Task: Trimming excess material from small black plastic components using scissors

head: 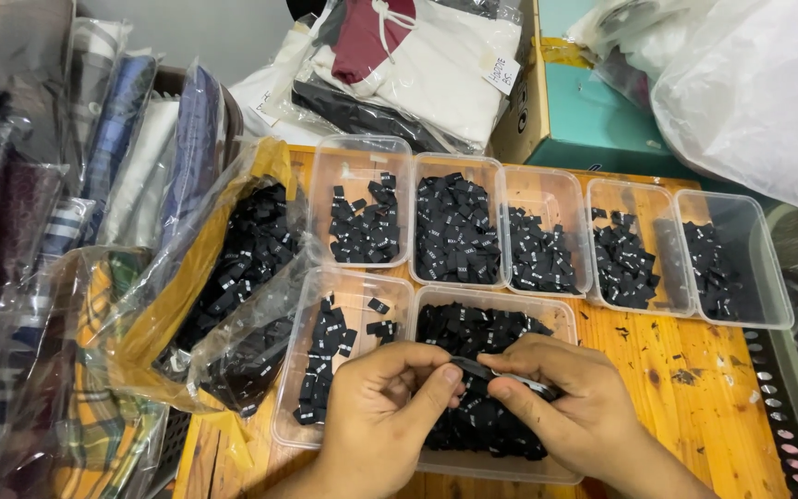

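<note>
— So, from the head camera, how do the hands sit?

— Low in the frame, just right of centre. The left hand [385, 407] comes up from the bottom edge with fingers curled, thumb pressed toward the forefinger. The right hand [570, 402] comes in from the lower right, knuckles up. Both are closed in a pinch on one small black label [496, 377], fingertips nearly meeting over it.

— And the label?

— A thin dark strip with a faint pale edge, stretched between the two pinches. It hangs right above a clear tub [561, 319] heaped with the same black labels.

— What surrounds that?

— Another clear tub [302, 407] to the left, sparsely filled. A row of five tubs [547, 185] runs across the middle of the frame, each holding black labels. A plastic bag [233, 268] of labels lies at centre left, all on an orange wooden bench [695, 388]. Bagged garments [122, 139] are stacked at upper left.
</note>
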